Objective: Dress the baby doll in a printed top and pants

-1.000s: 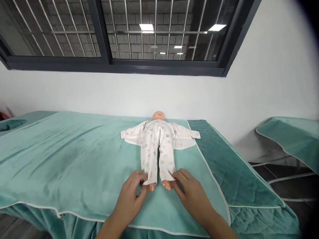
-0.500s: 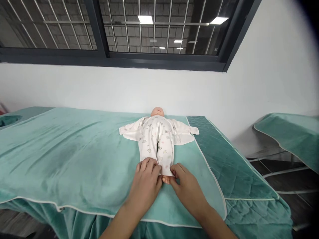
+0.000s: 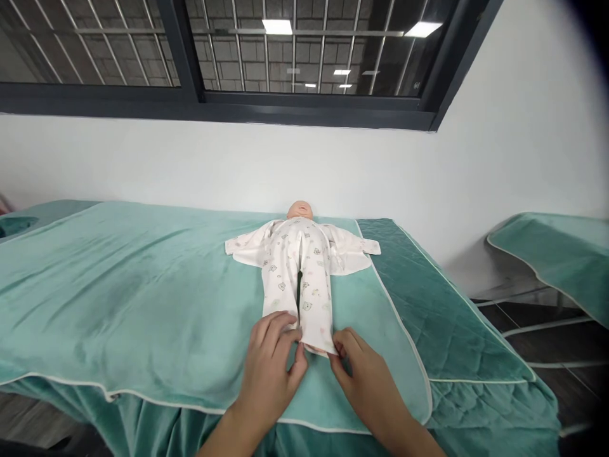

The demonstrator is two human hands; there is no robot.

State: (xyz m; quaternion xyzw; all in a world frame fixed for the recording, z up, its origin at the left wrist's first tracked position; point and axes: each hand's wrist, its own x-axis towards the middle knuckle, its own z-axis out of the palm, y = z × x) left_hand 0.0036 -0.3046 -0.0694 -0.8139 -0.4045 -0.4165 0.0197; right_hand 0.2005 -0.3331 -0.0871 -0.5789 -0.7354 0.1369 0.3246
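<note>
A baby doll [image 3: 300, 210] lies on its back, head toward the wall, in a white printed top [image 3: 349, 247] with sleeves spread out. White printed trousers [image 3: 314, 292] cover its legs. My right hand [image 3: 364, 374] pinches the outer corner of the cuff of the trouser leg on the right. At that cuff's inner corner, my left hand [image 3: 271, 365] has its thumb and index finger closed on the fabric, its other fingers over the end of the other leg. The cuff is stretched between both hands, and the foot is mostly hidden.
A light green sheet [image 3: 143, 285] lies under the doll, over a darker quilted bed cover [image 3: 419, 304]. Behind stand a white wall [image 3: 238, 165] and a dark-framed window [image 3: 304, 111]. Another green-covered surface [image 3: 561, 254] is at the right.
Both hands have moved toward me, drawing the trouser cuff down over the toes that showed before. The trouser leg now looks longer and straighter.
</note>
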